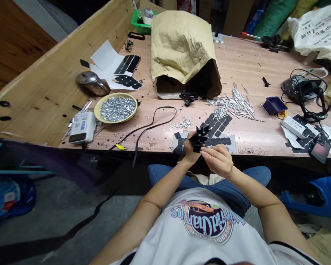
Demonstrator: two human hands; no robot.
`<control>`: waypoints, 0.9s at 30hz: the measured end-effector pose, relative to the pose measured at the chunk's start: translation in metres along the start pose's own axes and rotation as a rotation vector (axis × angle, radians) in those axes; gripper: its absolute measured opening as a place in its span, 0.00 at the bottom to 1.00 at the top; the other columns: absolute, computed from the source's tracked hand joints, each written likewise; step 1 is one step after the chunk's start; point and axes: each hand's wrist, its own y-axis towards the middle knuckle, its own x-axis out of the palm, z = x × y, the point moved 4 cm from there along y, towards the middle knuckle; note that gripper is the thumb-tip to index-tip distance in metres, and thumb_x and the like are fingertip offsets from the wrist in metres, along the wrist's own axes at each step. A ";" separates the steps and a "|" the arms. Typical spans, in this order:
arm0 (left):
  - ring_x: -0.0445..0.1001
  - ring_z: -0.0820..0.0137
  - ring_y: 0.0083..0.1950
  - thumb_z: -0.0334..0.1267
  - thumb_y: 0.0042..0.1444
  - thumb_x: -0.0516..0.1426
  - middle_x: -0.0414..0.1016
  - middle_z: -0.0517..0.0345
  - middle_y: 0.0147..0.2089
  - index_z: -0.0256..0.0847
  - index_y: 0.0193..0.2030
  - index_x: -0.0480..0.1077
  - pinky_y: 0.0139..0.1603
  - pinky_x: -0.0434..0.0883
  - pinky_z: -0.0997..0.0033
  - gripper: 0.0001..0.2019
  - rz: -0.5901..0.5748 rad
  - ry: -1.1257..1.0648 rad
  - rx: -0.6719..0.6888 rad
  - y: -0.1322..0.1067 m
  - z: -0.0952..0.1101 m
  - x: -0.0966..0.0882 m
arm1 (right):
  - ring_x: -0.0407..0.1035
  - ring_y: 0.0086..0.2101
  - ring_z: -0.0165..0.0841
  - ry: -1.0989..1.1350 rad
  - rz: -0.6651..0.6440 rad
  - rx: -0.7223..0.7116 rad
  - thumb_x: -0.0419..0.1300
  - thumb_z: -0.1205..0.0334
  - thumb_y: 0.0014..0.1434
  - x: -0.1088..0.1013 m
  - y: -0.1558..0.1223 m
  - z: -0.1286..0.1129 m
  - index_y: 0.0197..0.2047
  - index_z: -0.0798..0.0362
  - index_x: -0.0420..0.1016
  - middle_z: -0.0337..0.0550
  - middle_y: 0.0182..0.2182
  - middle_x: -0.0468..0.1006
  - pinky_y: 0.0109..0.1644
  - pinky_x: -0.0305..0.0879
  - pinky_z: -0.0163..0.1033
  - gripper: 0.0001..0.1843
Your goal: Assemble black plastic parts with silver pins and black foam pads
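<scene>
My left hand (191, 151) is closed around a black plastic part (200, 139) just over the table's front edge. My right hand (218, 159) has its fingers pinched together at the lower right side of that part; whatever lies between the fingertips is too small to make out. Beneath the hands, a sheet of black adhesive pads (219, 141) lies along the edge. Small metal nuts (183, 123) are scattered behind it. A heap of thin metal rods (233, 105) spreads farther back to the right.
A large paper sack (182, 48) lies with its mouth toward me, black parts (189, 96) at its opening. To the left are a yellow bowl (97, 110) of small metal pieces and a black strap (151, 127). A dark blue box (274, 105) and headset (316, 99) sit right.
</scene>
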 end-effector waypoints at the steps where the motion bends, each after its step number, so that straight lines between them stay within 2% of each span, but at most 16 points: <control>1: 0.76 0.62 0.33 0.41 0.40 0.66 0.74 0.60 0.27 0.44 0.35 0.70 0.39 0.71 0.60 0.15 0.001 0.000 -0.005 0.000 0.000 0.000 | 0.73 0.31 0.31 0.012 0.025 0.014 0.56 0.73 0.59 -0.001 0.000 0.000 0.40 0.54 0.74 0.49 0.34 0.82 0.31 0.69 0.37 0.09; 4: 0.76 0.61 0.34 0.40 0.38 0.66 0.74 0.59 0.27 0.44 0.34 0.69 0.39 0.71 0.59 0.15 0.004 0.004 0.000 0.001 0.002 -0.001 | 0.72 0.32 0.31 0.060 0.055 0.059 0.57 0.73 0.58 -0.001 0.001 0.002 0.42 0.54 0.74 0.48 0.35 0.82 0.31 0.70 0.37 0.10; 7: 0.76 0.60 0.36 0.40 0.37 0.66 0.73 0.59 0.26 0.44 0.34 0.69 0.39 0.71 0.59 0.16 0.020 0.004 0.019 0.001 0.002 -0.002 | 0.73 0.33 0.31 0.085 0.003 0.084 0.58 0.72 0.58 0.001 -0.001 0.003 0.44 0.53 0.74 0.48 0.36 0.81 0.33 0.71 0.38 0.11; 10: 0.75 0.61 0.35 0.41 0.38 0.65 0.73 0.59 0.26 0.44 0.34 0.69 0.39 0.70 0.60 0.15 0.035 0.009 0.024 0.001 -0.001 -0.002 | 0.73 0.33 0.32 0.048 -0.022 0.074 0.57 0.72 0.58 0.002 -0.002 0.001 0.44 0.54 0.74 0.49 0.36 0.81 0.33 0.72 0.39 0.11; 16: 0.74 0.64 0.35 0.42 0.41 0.64 0.75 0.58 0.29 0.43 0.35 0.68 0.42 0.70 0.62 0.14 0.010 0.043 -0.028 0.001 -0.009 0.001 | 0.72 0.34 0.33 -0.029 0.020 0.034 0.56 0.74 0.58 0.002 -0.003 -0.004 0.44 0.55 0.74 0.50 0.35 0.80 0.32 0.72 0.39 0.12; 22: 0.74 0.66 0.29 0.41 0.39 0.65 0.74 0.60 0.27 0.42 0.32 0.69 0.36 0.71 0.64 0.13 0.038 0.059 0.031 0.001 -0.007 -0.001 | 0.72 0.33 0.32 0.016 -0.038 0.103 0.56 0.73 0.59 0.002 -0.002 -0.001 0.43 0.54 0.75 0.48 0.34 0.80 0.33 0.72 0.39 0.11; 27: 0.75 0.67 0.32 0.39 0.39 0.65 0.75 0.61 0.28 0.44 0.33 0.70 0.40 0.71 0.66 0.13 0.010 0.022 -0.007 -0.001 -0.010 -0.001 | 0.71 0.32 0.32 0.022 -0.079 0.122 0.55 0.73 0.59 0.005 -0.002 -0.002 0.43 0.53 0.75 0.48 0.35 0.80 0.34 0.71 0.39 0.12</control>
